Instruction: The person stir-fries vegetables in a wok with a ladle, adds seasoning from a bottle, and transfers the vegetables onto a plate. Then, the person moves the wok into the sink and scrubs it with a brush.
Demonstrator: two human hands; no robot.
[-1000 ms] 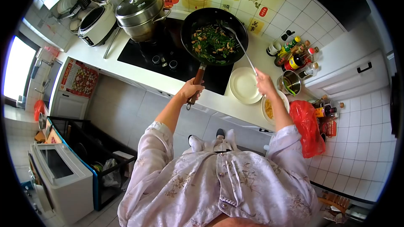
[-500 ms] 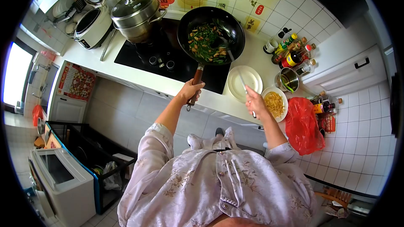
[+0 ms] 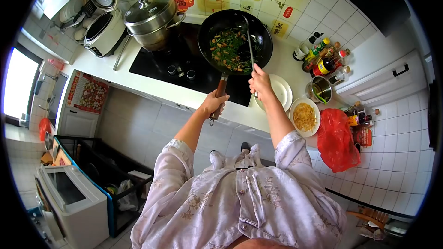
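Greens (image 3: 229, 50) in the wok (image 3: 264, 41), best turned evenly: nearest, the left hand (image 3: 214, 103) closes round the wooden handle (image 3: 221, 86) to steady it; beyond, the right hand (image 3: 260, 83) grips the long metal utensil (image 3: 250, 46), its head by the far wall, ideally swept low beneath the food.

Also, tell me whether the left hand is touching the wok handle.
Touching: the head view shows the left hand wrapped around the wok handle.
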